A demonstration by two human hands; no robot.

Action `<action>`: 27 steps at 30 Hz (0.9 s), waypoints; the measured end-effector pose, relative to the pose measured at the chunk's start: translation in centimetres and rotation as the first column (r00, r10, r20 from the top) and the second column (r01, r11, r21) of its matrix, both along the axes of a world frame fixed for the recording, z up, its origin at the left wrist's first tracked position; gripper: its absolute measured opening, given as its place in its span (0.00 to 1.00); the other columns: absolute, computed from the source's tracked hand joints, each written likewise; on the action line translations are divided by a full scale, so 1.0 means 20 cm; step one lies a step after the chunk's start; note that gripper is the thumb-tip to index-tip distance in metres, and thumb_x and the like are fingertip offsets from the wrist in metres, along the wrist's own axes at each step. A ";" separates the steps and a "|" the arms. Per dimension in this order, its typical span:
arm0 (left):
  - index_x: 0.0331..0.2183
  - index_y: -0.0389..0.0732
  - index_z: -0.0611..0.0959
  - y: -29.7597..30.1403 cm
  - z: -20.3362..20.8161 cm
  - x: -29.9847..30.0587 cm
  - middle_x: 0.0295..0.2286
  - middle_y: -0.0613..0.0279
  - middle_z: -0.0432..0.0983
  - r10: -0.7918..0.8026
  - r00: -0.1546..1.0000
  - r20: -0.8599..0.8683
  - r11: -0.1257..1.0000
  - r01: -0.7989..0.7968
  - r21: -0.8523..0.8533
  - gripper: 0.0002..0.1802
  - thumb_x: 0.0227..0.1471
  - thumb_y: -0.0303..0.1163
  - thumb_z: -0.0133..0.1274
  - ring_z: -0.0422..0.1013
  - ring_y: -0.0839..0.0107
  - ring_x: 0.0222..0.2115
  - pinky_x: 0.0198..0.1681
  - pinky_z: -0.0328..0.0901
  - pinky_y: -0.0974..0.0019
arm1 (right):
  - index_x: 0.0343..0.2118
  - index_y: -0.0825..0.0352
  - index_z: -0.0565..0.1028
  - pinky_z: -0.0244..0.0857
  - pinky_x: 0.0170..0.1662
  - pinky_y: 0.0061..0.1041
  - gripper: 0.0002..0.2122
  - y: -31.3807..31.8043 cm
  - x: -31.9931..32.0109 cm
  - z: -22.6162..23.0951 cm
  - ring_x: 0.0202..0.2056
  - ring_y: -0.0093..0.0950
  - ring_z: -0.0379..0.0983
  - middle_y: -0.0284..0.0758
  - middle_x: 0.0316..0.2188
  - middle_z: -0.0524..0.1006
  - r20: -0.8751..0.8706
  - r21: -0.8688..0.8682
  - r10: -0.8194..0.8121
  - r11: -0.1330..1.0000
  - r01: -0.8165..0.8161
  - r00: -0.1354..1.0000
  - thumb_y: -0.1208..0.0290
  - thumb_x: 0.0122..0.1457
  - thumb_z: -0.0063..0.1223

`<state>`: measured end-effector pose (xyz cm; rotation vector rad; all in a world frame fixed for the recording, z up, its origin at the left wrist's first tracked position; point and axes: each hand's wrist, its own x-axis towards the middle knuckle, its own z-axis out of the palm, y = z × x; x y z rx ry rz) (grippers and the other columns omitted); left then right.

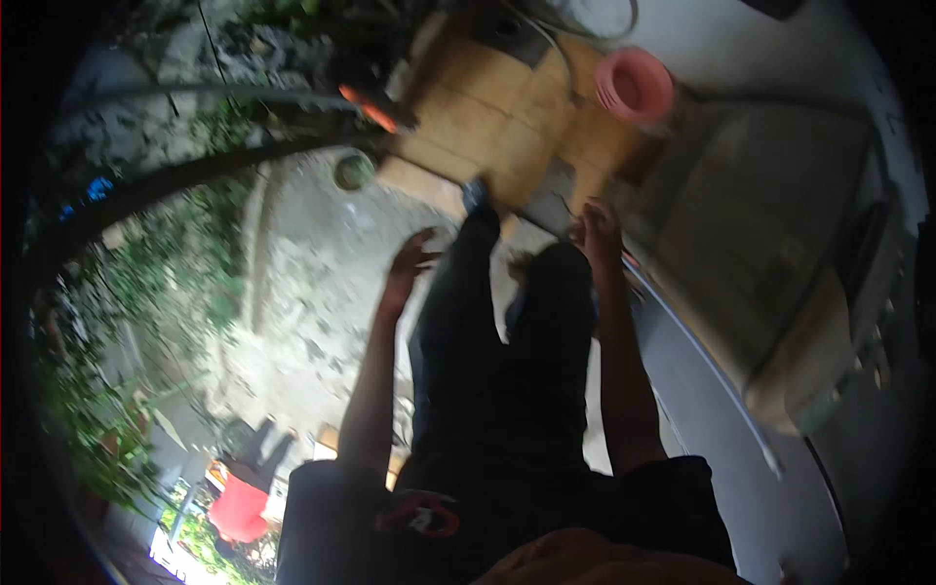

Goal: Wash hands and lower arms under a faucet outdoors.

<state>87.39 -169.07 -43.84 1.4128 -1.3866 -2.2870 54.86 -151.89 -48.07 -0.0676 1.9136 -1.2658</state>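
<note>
My left hand (414, 256) hangs beside my left leg with its fingers apart and nothing in it. Over by my right knee is my right hand (600, 232), its fingers loosely bent and somewhat blurred; no held thing shows in it. Between the hands are my dark-trousered legs (487, 361), the left foot reaching forward to the edge of a tan tiled step (424, 185). Closest to my right hand is a large brown padded seat (751, 214), which it does not appear to touch.
A stack of pink basins (634, 86) stands on the tan tiles ahead. A round green-filled container (353, 171) sits on the concrete. Leafy plants (166, 263) line the left. A pale pole (707, 356) runs along the right. Behind left is a person in red (239, 507).
</note>
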 end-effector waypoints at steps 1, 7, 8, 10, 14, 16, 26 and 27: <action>0.59 0.46 0.66 -0.12 -0.15 -0.14 0.55 0.62 0.65 -0.020 1.000 0.014 0.996 0.019 0.082 0.28 0.61 0.46 0.39 0.71 0.66 0.47 0.49 0.62 0.63 | 0.46 0.63 0.70 0.64 0.20 0.24 0.14 -0.24 -0.08 -0.08 0.19 0.23 0.73 0.35 0.26 0.76 0.001 -0.045 -0.014 0.999 0.014 1.000 0.61 0.62 0.50; 0.59 0.50 0.66 -0.83 -0.70 -0.96 0.55 0.63 0.65 -0.060 0.997 0.041 0.993 0.056 0.100 0.30 0.61 0.55 0.40 0.71 0.66 0.48 0.48 0.63 0.60 | 0.46 0.65 0.71 0.68 0.28 0.29 0.16 -1.23 -0.81 -0.33 0.22 0.29 0.74 0.38 0.24 0.77 -0.543 0.009 0.084 0.996 -0.094 0.836 0.62 0.59 0.52; 0.59 0.50 0.66 -0.91 -0.78 -1.07 0.55 0.63 0.65 -0.068 0.997 0.046 0.993 0.063 0.102 0.30 0.61 0.55 0.40 0.71 0.66 0.48 0.48 0.63 0.60 | 0.47 0.65 0.71 0.68 0.28 0.29 0.16 -1.40 -0.93 -0.32 0.22 0.30 0.75 0.38 0.24 0.78 -0.378 -0.084 0.054 0.992 -0.092 0.924 0.63 0.59 0.52; 0.58 0.47 0.67 -1.10 -0.92 -1.26 0.55 0.60 0.65 -0.248 0.964 0.091 0.938 0.263 -0.224 0.33 0.61 0.58 0.37 0.72 0.63 0.46 0.44 0.66 0.60 | 0.49 0.63 0.71 0.71 0.30 0.30 0.18 -1.71 -1.15 -0.32 0.21 0.32 0.76 0.40 0.24 0.78 -0.213 -0.069 0.048 0.996 -0.064 0.976 0.63 0.57 0.52; 0.57 0.43 0.67 -1.31 -1.06 -1.75 0.55 0.56 0.65 -0.305 0.949 0.079 0.916 0.315 -0.248 0.35 0.61 0.59 0.35 0.73 0.59 0.45 0.43 0.67 0.58 | 0.50 0.60 0.71 0.73 0.28 0.31 0.20 -2.07 -1.78 -0.57 0.21 0.33 0.78 0.39 0.21 0.79 -0.634 0.048 0.160 0.985 -0.168 0.757 0.61 0.55 0.51; 0.56 0.38 0.69 -1.46 -1.10 -1.86 0.54 0.53 0.67 -0.194 0.975 0.103 0.969 0.207 -0.134 0.35 0.62 0.57 0.36 0.70 0.64 0.48 0.46 0.66 0.63 | 0.50 0.61 0.71 0.72 0.30 0.31 0.19 -2.28 -1.86 -0.66 0.25 0.33 0.78 0.39 0.25 0.80 -0.652 0.166 0.286 0.958 -0.236 0.703 0.62 0.57 0.52; 0.59 0.40 0.63 -1.94 -1.48 -2.84 0.56 0.53 0.62 0.025 0.997 -0.073 0.994 -0.017 0.109 0.46 0.56 0.69 0.30 0.65 0.58 0.53 0.53 0.57 0.54 | 0.42 0.66 0.76 0.67 0.31 0.28 0.10 -2.57 -2.24 -1.00 0.26 0.30 0.73 0.40 0.27 0.78 -0.714 -0.029 0.304 0.887 -0.461 0.631 0.69 0.62 0.47; 0.59 0.39 0.62 -1.93 -1.48 -2.93 0.56 0.53 0.62 0.028 0.992 -0.126 0.993 -0.013 0.118 0.46 0.56 0.69 0.29 0.64 0.57 0.53 0.53 0.57 0.54 | 0.42 0.66 0.76 0.67 0.31 0.28 0.10 -2.56 -2.26 -0.98 0.26 0.30 0.73 0.40 0.27 0.78 -0.709 -0.024 0.313 0.885 -0.465 0.632 0.69 0.62 0.47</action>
